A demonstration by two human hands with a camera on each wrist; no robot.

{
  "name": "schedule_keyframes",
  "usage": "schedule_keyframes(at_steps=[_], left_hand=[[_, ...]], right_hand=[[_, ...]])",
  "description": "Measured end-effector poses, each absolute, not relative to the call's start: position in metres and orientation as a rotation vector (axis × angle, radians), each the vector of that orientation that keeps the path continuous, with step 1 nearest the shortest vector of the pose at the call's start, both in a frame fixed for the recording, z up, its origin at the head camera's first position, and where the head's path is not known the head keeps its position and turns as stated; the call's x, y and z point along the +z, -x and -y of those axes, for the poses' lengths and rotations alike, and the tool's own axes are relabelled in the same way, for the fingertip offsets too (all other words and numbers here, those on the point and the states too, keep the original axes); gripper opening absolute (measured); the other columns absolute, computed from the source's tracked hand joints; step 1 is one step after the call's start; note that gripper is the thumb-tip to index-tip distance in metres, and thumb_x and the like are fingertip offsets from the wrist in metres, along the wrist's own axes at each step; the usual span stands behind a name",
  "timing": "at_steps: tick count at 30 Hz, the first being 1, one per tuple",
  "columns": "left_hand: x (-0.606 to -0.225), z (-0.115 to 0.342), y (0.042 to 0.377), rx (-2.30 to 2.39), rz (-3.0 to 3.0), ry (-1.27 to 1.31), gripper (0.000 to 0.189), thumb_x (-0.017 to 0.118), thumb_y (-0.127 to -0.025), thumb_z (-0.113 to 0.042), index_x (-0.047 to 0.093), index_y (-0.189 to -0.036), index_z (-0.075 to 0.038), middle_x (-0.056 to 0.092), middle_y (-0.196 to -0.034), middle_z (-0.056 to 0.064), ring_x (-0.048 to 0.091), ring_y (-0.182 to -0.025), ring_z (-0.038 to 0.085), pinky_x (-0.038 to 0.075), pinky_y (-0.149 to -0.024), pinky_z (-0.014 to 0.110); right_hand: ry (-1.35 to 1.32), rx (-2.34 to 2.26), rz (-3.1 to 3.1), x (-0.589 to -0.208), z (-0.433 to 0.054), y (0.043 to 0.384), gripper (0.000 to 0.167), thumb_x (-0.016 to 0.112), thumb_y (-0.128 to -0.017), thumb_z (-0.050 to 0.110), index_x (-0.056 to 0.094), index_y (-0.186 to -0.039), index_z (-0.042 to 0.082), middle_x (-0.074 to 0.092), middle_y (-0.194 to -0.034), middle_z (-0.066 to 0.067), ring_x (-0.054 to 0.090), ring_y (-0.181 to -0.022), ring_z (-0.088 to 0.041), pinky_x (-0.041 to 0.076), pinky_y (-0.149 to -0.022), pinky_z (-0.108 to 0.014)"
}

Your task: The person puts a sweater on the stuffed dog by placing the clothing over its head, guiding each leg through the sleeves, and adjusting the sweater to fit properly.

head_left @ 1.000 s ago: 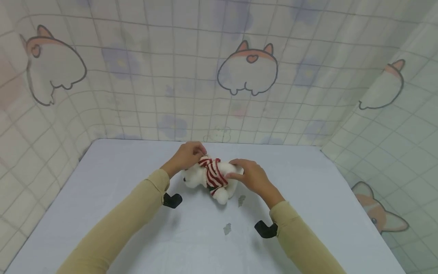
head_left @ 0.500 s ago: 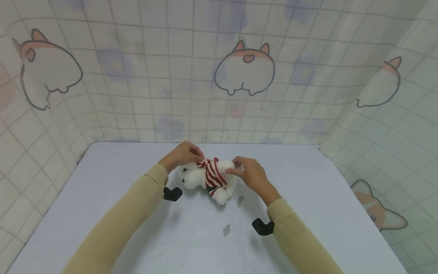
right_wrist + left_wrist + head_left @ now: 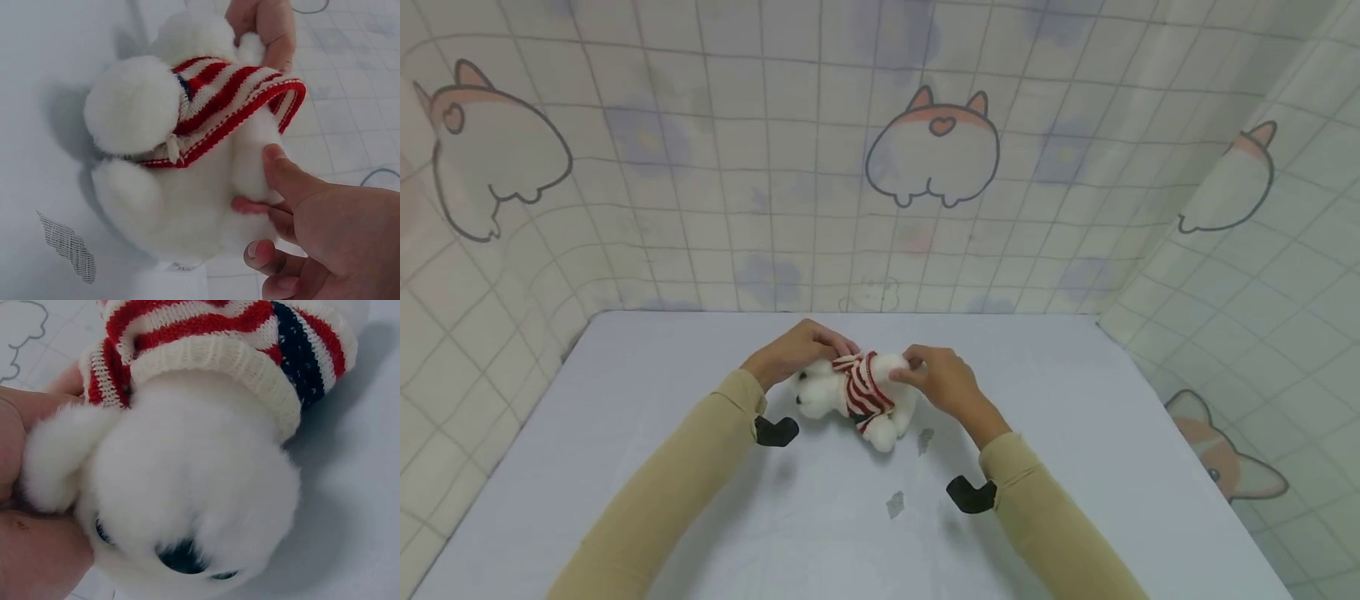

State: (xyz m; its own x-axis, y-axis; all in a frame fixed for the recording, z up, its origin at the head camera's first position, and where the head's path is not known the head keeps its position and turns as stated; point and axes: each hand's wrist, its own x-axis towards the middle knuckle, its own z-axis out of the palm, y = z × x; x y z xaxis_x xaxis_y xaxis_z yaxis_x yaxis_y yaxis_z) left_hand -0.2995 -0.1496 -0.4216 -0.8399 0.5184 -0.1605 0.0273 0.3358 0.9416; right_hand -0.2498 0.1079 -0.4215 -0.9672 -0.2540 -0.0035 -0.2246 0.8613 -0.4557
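A white plush bear in a red-and-white striped knit sweater lies on its side on the white table, head towards the left. In the left wrist view its dark nose and one round ear show, and a navy band crosses the sweater. My left hand holds the bear around this ear, fingers reaching to the striped sleeve; the fingertips are partly hidden. With thumb and fingers my right hand pinches a furry white limb just below the sweater's red hem.
Two small grey printed patches mark the tabletop in front of the bear. Behind the table and along its sides hangs a grid-patterned curtain with cartoon corgis. Black wrist mounts stick out from both sleeves.
My left hand has shifted to the right along the sweater's upper edge, and the bear's face shows more than at first. The right hand keeps its pinch on the limb with a slight shift left.
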Motion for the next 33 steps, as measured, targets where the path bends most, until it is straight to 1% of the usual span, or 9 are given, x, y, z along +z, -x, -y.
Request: schedule_keyframes(at_steps=[4,7,10,14,17,23,28,31,33], left_hand=[[-0.423,0.149,0.298,1.501,-2.218,-0.471,0.022,0.055,-0.089,0.001,0.076,-0.093,-0.005,0.071,-0.113,0.008,0.060,-0.116,0.024,0.041,-0.107,0.041],[-0.420,0.147,0.298,1.415,-2.284,-0.475,0.021,0.057,-0.089,-0.002,0.076,-0.096,-0.008,0.071,-0.112,0.007,0.059,-0.114,0.023,0.043,-0.103,0.039],[-0.417,0.145,0.298,1.299,-2.364,-0.539,0.022,0.059,-0.090,-0.004,0.076,-0.103,-0.010,0.071,-0.116,0.007,0.059,-0.118,0.023,0.044,-0.103,0.041],[-0.414,0.143,0.297,1.158,-2.418,-0.658,0.028,0.055,-0.093,-0.005,0.072,-0.114,-0.010,0.068,-0.123,0.010,0.058,-0.123,0.027,0.042,-0.107,0.044],[-0.413,0.140,0.296,1.124,-2.439,-0.664,0.029,0.054,-0.094,-0.006,0.071,-0.117,-0.010,0.066,-0.125,0.010,0.057,-0.124,0.028,0.043,-0.107,0.045],[-0.418,0.135,0.302,1.150,-2.531,-0.525,0.019,0.063,-0.091,-0.014,0.077,-0.103,-0.018,0.072,-0.114,0.003,0.060,-0.116,0.022,0.047,-0.100,0.040],[-0.421,0.137,0.305,1.188,-2.481,-0.520,0.014,0.066,-0.090,-0.020,0.078,-0.094,-0.014,0.073,-0.101,0.001,0.060,-0.096,0.015,0.046,-0.087,0.030],[-0.420,0.136,0.302,1.237,-2.424,-0.508,0.020,0.063,-0.093,-0.024,0.078,-0.093,-0.012,0.072,-0.101,0.002,0.058,-0.091,0.012,0.045,-0.082,0.026],[-0.418,0.133,0.298,1.253,-2.405,-0.522,0.022,0.059,-0.096,-0.026,0.078,-0.099,-0.013,0.072,-0.107,0.001,0.059,-0.097,0.012,0.046,-0.086,0.027]], right_hand=[[0.387,-0.668,-3.001,-0.420,-0.104,0.249,0.030,0.064,-0.088,0.049,0.065,-0.094,0.020,0.065,-0.088,0.001,0.054,-0.071,-0.015,0.039,-0.055,-0.026],[0.379,-0.635,-3.014,-0.418,-0.103,0.248,0.030,0.062,-0.090,0.049,0.061,-0.089,0.019,0.060,-0.080,0.001,0.048,-0.063,-0.014,0.035,-0.050,-0.026],[0.369,-0.620,-3.015,-0.417,-0.103,0.248,0.031,0.060,-0.091,0.049,0.061,-0.088,0.018,0.057,-0.076,0.001,0.047,-0.061,-0.013,0.035,-0.050,-0.026],[0.363,-0.634,-3.003,-0.418,-0.103,0.249,0.031,0.060,-0.091,0.049,0.061,-0.090,0.018,0.059,-0.080,0.001,0.049,-0.064,-0.014,0.037,-0.052,-0.026],[0.367,-0.637,-2.994,-0.420,-0.102,0.250,0.031,0.060,-0.091,0.049,0.060,-0.088,0.018,0.060,-0.081,0.001,0.049,-0.064,-0.014,0.037,-0.052,-0.026],[0.379,-0.633,-2.983,-0.420,-0.099,0.250,0.032,0.059,-0.091,0.050,0.057,-0.085,0.019,0.052,-0.072,0.002,0.046,-0.061,-0.013,0.034,-0.051,-0.026],[0.384,-0.623,-2.997,-0.418,-0.097,0.247,0.036,0.058,-0.092,0.050,0.053,-0.080,0.017,0.047,-0.067,0.003,0.044,-0.059,-0.012,0.031,-0.049,-0.026],[0.370,-0.587,-3.020,-0.418,-0.097,0.246,0.037,0.057,-0.093,0.049,0.050,-0.076,0.016,0.045,-0.065,0.003,0.042,-0.057,-0.012,0.030,-0.048,-0.025],[0.369,-0.556,-3.036,-0.418,-0.096,0.245,0.038,0.057,-0.094,0.047,0.049,-0.075,0.016,0.045,-0.064,0.003,0.041,-0.057,-0.012,0.029,-0.048,-0.025]])
